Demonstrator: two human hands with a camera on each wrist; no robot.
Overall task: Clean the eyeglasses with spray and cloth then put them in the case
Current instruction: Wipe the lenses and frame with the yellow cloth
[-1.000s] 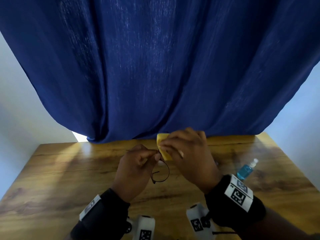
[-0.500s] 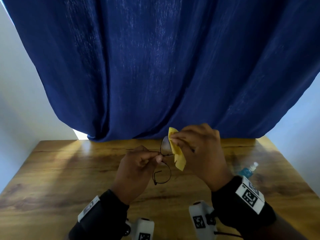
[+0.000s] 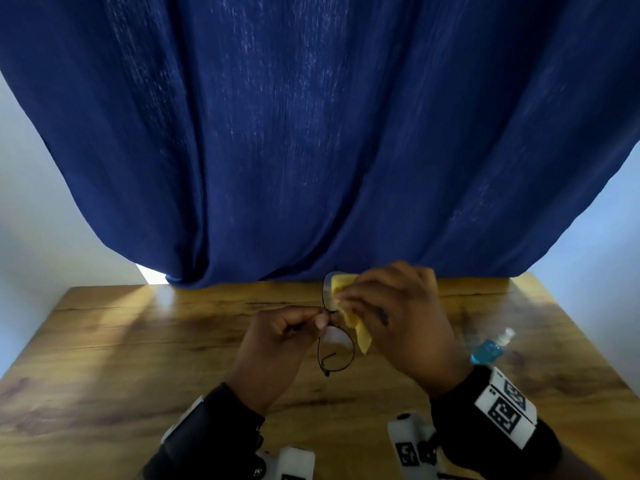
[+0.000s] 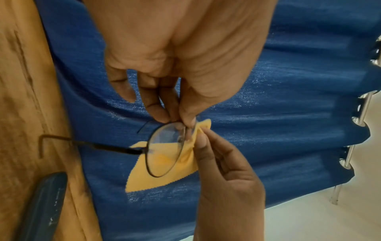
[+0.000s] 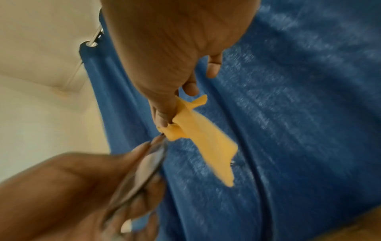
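We see dim light in the head view, with a bright patch at the curtain's [image 3: 311, 133] lower left edge throwing a pale sheen and soft shadows across the wooden surface [image 3: 138, 341]. Wide-angle bending curves the curtain's sides. Our left wrist view is brighter and fairly sharp. Our right wrist view is smeared with motion blur, worst at the near hand [image 5: 62, 187].

A dark blue curtain [image 3: 311, 133] hangs behind a wooden table [image 3: 121, 358]. Pale walls [image 3: 31, 209] flank it. Light streaks the tabletop.

Black sleeves [image 3: 221, 417], white coded wristbands [image 3: 505, 410]
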